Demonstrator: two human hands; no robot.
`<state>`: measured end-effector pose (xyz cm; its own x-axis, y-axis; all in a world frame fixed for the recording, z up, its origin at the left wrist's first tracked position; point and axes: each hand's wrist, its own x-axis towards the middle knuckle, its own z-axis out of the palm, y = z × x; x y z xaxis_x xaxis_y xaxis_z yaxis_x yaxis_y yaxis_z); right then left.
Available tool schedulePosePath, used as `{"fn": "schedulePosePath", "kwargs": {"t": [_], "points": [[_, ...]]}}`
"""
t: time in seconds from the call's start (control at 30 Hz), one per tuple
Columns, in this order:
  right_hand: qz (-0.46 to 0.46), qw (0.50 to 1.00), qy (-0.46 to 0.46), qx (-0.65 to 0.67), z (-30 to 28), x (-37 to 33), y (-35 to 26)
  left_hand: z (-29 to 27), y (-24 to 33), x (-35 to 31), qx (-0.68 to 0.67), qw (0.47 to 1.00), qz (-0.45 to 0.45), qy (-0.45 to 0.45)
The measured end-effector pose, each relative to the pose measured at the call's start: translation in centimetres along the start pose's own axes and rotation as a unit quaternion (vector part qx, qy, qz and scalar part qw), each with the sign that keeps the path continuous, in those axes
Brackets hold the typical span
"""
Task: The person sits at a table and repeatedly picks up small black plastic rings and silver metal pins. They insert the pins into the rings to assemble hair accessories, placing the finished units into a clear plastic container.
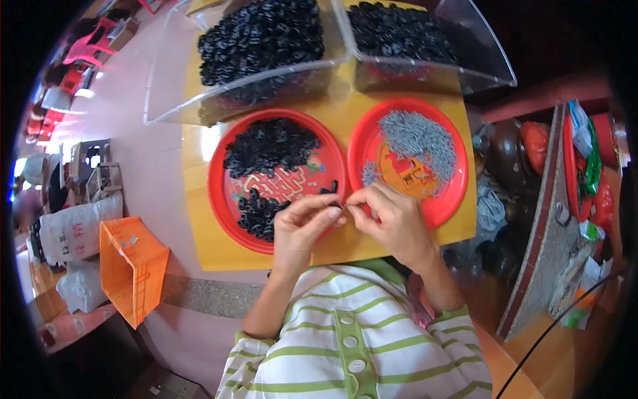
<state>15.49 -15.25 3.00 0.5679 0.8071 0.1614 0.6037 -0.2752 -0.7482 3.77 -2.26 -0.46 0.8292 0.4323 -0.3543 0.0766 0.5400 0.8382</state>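
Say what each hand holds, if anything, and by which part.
The left hand pinches a small black piece; the part gripped is too covered to tell. The right hand is pinched shut, but whether on anything cannot be told.

White sack (101, 216), nine o'clock: dark characters (65, 251) — red tray (214, 178), toward ten: pale gold characters (272, 185) — second red tray (362, 141), toward three: small dark lettering (419, 177).

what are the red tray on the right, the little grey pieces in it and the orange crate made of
Red tray on the right: probably plastic, glossy, by its bright even colour and smooth rim.
Little grey pieces: likely metal, slightly shiny, by their silvery look, but too small to be sure.
Orange crate: apparently plastic, fairly smooth, by its uniform colour and thin walls.
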Motion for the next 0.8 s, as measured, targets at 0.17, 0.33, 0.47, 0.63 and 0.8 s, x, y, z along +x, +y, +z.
{"fn": "schedulePosePath", "kwargs": {"t": [0.17, 0.33, 0.47, 0.63, 0.8], "points": [[0.025, 0.996, 0.028, 0.082, 1.3, 0.7, -0.4, -0.1, 0.2, -0.3, 0.011, 0.998, 0.057, -0.013], [0.031, 0.993, 0.058, 0.1, 2.0, 0.7, -0.6, -1.0, 0.1, 0.0, -0.072, 0.997, 0.02, -0.006], [-0.036, 0.999, 0.034, -0.022, 1.5, 1.1, -1.0, -1.1, 0.6, -0.4, 0.012, 0.998, 0.064, -0.001], [-0.001, 0.998, 0.023, 0.051, 1.8, 1.3, -0.9, -0.8, 0.9, -0.5, 0.076, 0.991, 0.106, 0.006], [0.078, 0.967, 0.036, 0.239, 2.6, 0.9, -0.4, -1.7, 0.9, -0.4, -0.064, 0.998, -0.002, 0.005]]}}
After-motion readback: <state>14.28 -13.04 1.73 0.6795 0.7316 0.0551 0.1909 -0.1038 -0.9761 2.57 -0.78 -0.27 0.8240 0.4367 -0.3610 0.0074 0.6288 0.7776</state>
